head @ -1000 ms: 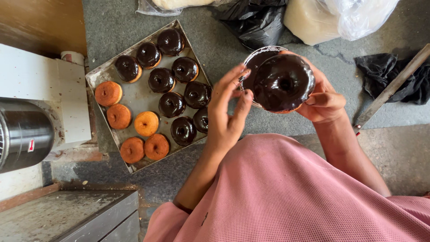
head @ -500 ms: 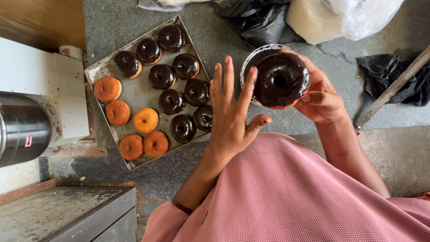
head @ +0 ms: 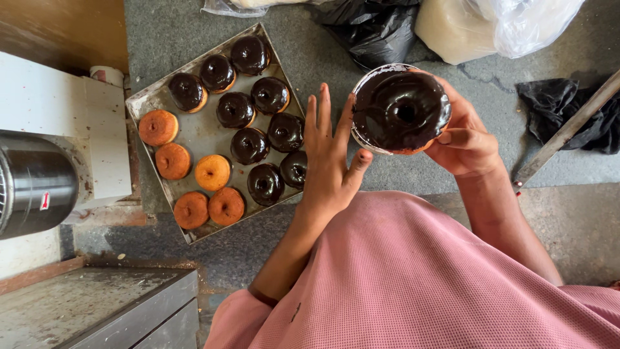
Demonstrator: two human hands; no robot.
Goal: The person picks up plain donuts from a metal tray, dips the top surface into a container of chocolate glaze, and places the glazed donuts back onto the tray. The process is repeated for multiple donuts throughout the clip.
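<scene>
Nearest the camera is the person's pink waffle-knit shirt, from which both bare forearms reach forward. The left hand hovers flat with fingers spread and straight, holding nothing; its fingertips lie just beside the bowl and over the near right edge of the tray. The right hand wraps around the far side of a small bowl, thumb pressed on its rim, gripping it tilted toward the camera. In the bowl sits a doughnut wholly covered in glossy dark chocolate, its hole visible.

Further out, a metal tray lies at an angle on the grey stone bench. Plain doughnuts line its left and near edge; chocolate-glazed doughnuts fill its right side and far corner.

Along the bench's far edge lie a black plastic bag and a clear bag of pale stuff. A steel cylinder stands at the left.
</scene>
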